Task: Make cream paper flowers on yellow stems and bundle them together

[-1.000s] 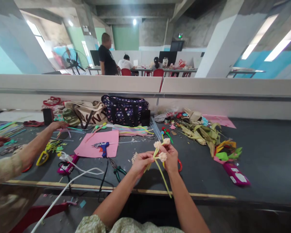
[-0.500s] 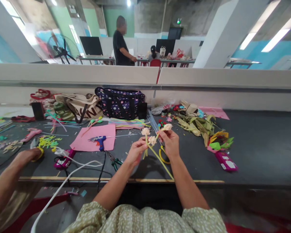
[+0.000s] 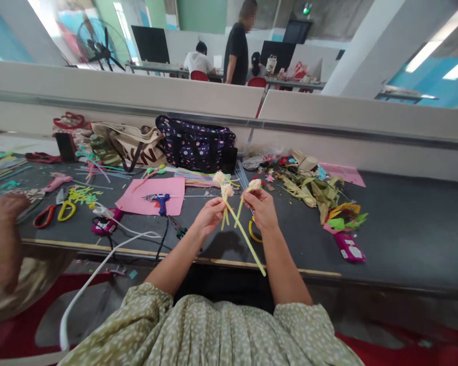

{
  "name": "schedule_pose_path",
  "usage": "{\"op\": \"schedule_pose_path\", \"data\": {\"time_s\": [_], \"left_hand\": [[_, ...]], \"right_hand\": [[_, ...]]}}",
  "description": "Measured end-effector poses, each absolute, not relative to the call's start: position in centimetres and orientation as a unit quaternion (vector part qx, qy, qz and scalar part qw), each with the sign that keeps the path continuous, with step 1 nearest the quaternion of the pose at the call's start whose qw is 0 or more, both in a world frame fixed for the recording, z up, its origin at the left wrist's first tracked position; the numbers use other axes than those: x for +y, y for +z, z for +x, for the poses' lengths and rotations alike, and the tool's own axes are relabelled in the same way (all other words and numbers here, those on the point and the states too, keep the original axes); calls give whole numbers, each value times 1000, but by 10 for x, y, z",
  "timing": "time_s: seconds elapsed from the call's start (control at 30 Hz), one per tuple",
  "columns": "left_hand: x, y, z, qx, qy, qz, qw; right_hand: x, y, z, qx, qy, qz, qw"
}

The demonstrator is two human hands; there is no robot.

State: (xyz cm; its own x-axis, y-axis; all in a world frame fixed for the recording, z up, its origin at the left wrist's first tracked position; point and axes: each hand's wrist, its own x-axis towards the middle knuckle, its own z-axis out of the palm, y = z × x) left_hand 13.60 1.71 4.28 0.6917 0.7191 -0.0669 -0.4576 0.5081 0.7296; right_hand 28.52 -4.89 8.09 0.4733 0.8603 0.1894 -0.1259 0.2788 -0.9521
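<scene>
My left hand (image 3: 209,216) pinches the stems of two cream flowers, which look made of fuzzy pipe cleaner. One cream flower (image 3: 227,190) has a long yellow-green stem (image 3: 248,241) slanting down to the right; the other flower (image 3: 219,177) sits just above it. Between the fingers of my right hand (image 3: 262,209) is a third cream flower (image 3: 255,184) with a shorter stem (image 3: 238,212) hanging down left. Both hands are closed, close together above the table's front edge. Partly hidden behind my right hand lies a yellow-handled tool (image 3: 255,231).
Left of my hands are pliers (image 3: 178,227), a blue glue gun (image 3: 161,202) on pink sheet (image 3: 133,195), a white cable (image 3: 99,269) and scissors (image 3: 57,206). A co-worker's hand (image 3: 8,206) is farther left. Bags (image 3: 194,145) stand behind; dried husks (image 3: 301,190) and a purple box (image 3: 350,247) lie right.
My view has tilted and shifted. My right hand's flower stem now points down left, apart from the left hand's flowers. The co-worker's hand has left the scissors, and the standing person has moved right.
</scene>
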Motion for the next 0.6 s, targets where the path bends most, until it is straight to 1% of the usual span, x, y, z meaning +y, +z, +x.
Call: {"op": "schedule_pose_path", "data": {"time_s": [0.3, 0.43, 0.6], "left_hand": [[3, 54, 136, 201, 345, 389, 831], [-1, 58, 138, 203, 359, 400, 819], [-3, 59, 144, 213, 392, 371, 814]], "right_hand": [[-44, 73, 273, -418, 369, -482, 676], [-46, 70, 274, -439, 348, -504, 657], [-52, 57, 279, -431, 337, -492, 677]]}}
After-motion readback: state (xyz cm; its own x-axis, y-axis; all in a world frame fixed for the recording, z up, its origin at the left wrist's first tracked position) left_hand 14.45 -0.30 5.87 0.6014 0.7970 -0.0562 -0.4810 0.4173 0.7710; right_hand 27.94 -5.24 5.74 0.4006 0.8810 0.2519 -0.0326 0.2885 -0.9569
